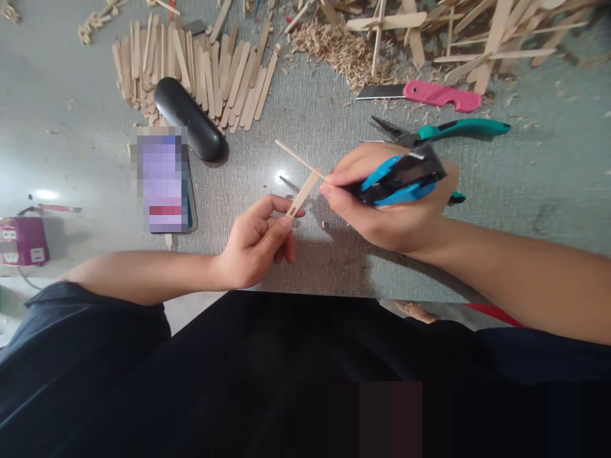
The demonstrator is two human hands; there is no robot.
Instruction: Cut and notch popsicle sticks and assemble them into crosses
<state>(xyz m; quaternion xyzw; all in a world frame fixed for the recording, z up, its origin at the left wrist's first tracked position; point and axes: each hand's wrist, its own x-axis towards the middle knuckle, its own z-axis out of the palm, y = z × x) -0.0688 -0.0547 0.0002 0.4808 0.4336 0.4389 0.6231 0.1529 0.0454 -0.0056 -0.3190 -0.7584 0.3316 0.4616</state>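
Note:
My left hand (pixel 260 238) pinches a flat wooden craft stick (pixel 304 192) near its lower end, where a small slot shows. The stick slants up and to the right. Its upper end meets a second craft stick (pixel 298 157), seen edge-on, forming a T shape. Thumb and finger of my right hand (pixel 382 210) close on the right end of that second stick. A blue and black hand tool (pixel 403 178) also sits in my right hand; its kind is hard to make out because the fingers cover its front part.
Many craft sticks (pixel 214 76) lie at the back left, beside a black case (pixel 191 121) and a phone (pixel 165 184). Wood shavings (pixel 329 51), stick assemblies (pixel 382 22), a pink-handled knife (pixel 442 95) and teal-handled pliers (pixel 463 129) are at the back right.

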